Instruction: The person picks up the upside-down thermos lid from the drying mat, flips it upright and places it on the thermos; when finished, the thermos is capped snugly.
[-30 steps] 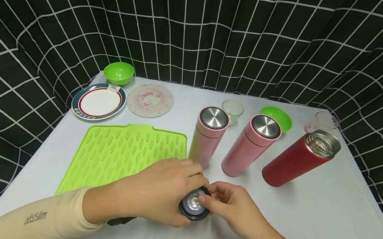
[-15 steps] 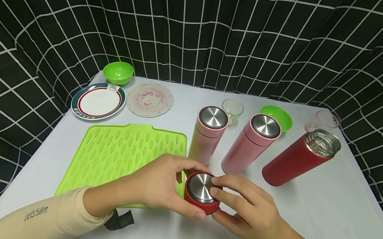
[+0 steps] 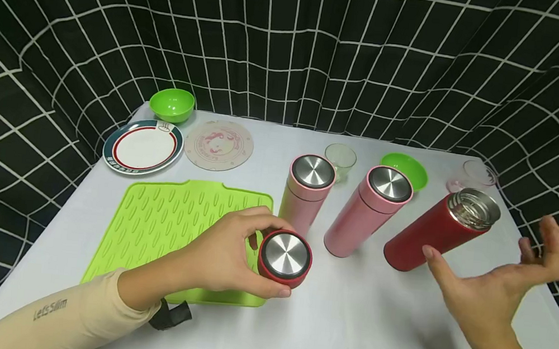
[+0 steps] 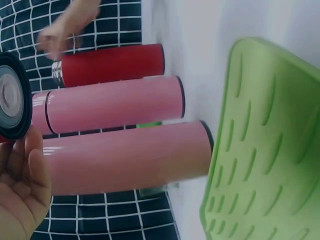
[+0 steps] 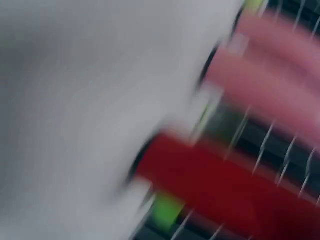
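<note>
My left hand (image 3: 236,252) grips a red bottle lid (image 3: 286,255) between thumb and fingers, its brushed steel top facing up. In the left wrist view the dark-rimmed underside of the lid (image 4: 11,95) shows at the edge, above my curled fingers. My right hand (image 3: 503,289) is spread with nothing in it, close to the right of a red thermos (image 3: 427,234). That thermos stands uncapped, its bare steel mouth showing. Two pink thermoses (image 3: 302,205) (image 3: 363,219) with lids on stand between the lid and the red one. The right wrist view is blurred; no hand appears there.
A green ribbed mat (image 3: 173,226) lies at left, partly under my left hand. Behind it are a plate (image 3: 143,147), a round pink-printed disc (image 3: 219,146) and a green bowl (image 3: 172,106). Glass cups (image 3: 340,157) (image 3: 476,174) and another green bowl (image 3: 411,170) stand behind the thermoses.
The lid was turned over from underside up to steel top up. My right hand let go of it and moved right toward the red thermos; my left hand lifted slightly away.
</note>
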Motion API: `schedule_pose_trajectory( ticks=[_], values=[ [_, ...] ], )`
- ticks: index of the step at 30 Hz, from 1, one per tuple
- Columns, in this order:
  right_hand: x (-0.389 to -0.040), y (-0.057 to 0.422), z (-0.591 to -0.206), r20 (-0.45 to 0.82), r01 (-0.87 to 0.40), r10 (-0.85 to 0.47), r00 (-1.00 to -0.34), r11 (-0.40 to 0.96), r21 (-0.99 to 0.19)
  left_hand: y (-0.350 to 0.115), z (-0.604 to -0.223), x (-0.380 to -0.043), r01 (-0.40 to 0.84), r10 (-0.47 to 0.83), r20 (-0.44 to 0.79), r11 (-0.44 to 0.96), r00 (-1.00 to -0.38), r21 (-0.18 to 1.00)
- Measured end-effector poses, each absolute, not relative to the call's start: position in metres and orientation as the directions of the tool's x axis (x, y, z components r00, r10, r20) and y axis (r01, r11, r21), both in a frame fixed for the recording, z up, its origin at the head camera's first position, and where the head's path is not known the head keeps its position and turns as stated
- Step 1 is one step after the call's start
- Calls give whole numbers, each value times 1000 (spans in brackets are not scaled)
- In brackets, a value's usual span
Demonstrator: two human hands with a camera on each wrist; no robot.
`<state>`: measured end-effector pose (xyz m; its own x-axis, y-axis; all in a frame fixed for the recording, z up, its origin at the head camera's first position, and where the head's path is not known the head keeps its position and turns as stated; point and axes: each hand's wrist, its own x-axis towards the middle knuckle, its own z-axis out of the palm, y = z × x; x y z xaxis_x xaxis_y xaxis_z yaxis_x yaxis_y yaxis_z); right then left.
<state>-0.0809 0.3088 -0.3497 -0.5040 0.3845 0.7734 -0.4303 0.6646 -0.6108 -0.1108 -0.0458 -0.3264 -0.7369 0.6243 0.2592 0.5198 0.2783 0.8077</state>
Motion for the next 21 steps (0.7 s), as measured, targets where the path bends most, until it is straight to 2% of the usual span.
schedule_pose_trajectory(
  ticks=[3, 5, 7, 9, 12, 16, 21],
  values=[
    [-81, 345, -363, 491, -152, 364, -791, 661, -735, -50, -328, -111, 535, 613, 281, 279, -739, 797],
    [-84, 358, -371, 286, -39, 308, -907, 616, -787, -51, -329, -112, 541, 611, 287, 280, -738, 793],
    [-88, 366, -378, 98, 51, 206, -974, 616, -786, -51, -330, -113, 548, 613, 294, 279, -734, 789],
    [-94, 370, -385, 3, 53, 84, -996, 657, -752, -50, -330, -114, 557, 615, 306, 268, -727, 786],
    [-100, 369, -392, -28, 54, 48, -998, 687, -725, -51, -331, -115, 567, 617, 320, 254, -719, 784],
    [-97, 360, -397, 10, -6, 3, -1000, 658, -753, -52, -329, -114, 576, 621, 333, 239, -710, 782],
    [-86, 330, -393, 71, -174, -199, -977, 567, -805, -54, -317, -112, 631, 627, 411, 171, -662, 756]
  ],
)
